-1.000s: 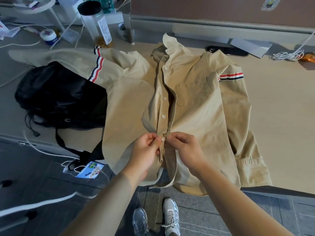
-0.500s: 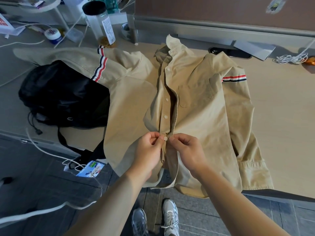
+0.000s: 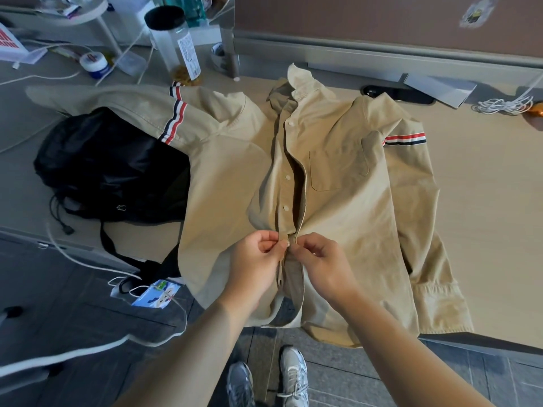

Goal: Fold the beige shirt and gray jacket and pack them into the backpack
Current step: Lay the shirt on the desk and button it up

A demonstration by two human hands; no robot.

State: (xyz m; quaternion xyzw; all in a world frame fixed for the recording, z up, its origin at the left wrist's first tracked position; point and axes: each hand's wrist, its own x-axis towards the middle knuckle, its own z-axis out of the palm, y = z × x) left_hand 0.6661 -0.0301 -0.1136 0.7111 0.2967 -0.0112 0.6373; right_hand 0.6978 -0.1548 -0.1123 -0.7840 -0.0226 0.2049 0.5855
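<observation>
The beige shirt [image 3: 346, 207] lies front up on the wooden table [image 3: 484, 201], its hem hanging over the near edge. Red, white and navy stripes band both sleeves. My left hand [image 3: 255, 262] pinches the button strip at a low button. My right hand [image 3: 323, 262] pinches the facing edge of the placket, fingertips nearly meeting the left hand's. Upper buttons stand undone. The black backpack [image 3: 108, 168] lies at the left, partly under the shirt's left sleeve. No gray jacket shows.
A clear jar with a black lid [image 3: 173, 45], a small white tub [image 3: 95, 64] and cables crowd the back left. A coiled white cable [image 3: 502, 105] lies at the back right. A white cord [image 3: 73, 257] and a card [image 3: 155, 295] hang off the table's left edge.
Both hands stay at the same low button and have closed tighter on it; the button is now nearly hidden between the fingertips. The shirt has not shifted.
</observation>
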